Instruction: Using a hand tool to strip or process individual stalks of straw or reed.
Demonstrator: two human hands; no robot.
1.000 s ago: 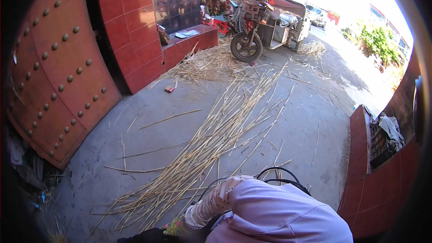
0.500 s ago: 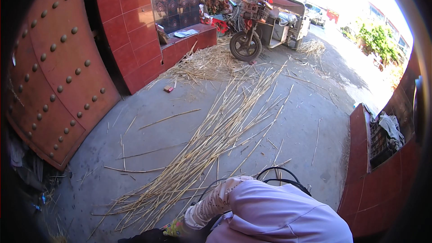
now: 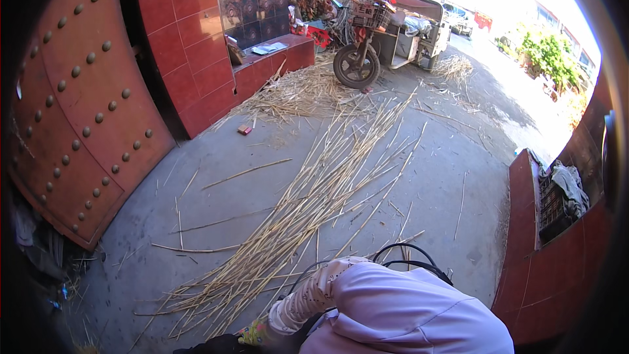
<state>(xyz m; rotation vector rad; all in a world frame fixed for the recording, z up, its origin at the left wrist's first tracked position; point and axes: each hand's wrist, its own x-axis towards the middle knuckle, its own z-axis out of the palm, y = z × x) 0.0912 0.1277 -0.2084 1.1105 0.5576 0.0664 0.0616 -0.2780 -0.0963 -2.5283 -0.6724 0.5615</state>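
Note:
My left arm, in a pale lilac sleeve [image 3: 400, 308] with a white, dotted lower sleeve [image 3: 308, 298], reaches down to the lower edge. At its end is a yellow-green patterned glove or cuff [image 3: 255, 332], which I take for my left hand. It rests beside dark cloth [image 3: 209, 344]; its fingers and anything they hold are hidden. My right hand does not show. Nearest to the arm is a long, loose spread of dry, straw-coloured stalks [image 3: 282, 229] on the grey floor. Black cable-like loops [image 3: 409, 246] stick out beyond the sleeve.
A studded red-brown door [image 3: 85, 105] stands left, next to a red tiled wall [image 3: 183, 46]. Ahead are a heap of straw [image 3: 295, 95] and a parked cargo tricycle [image 3: 393, 33]. At right, a low red tiled wall [image 3: 544, 282] holds a dark crate [image 3: 553, 210] with cloth.

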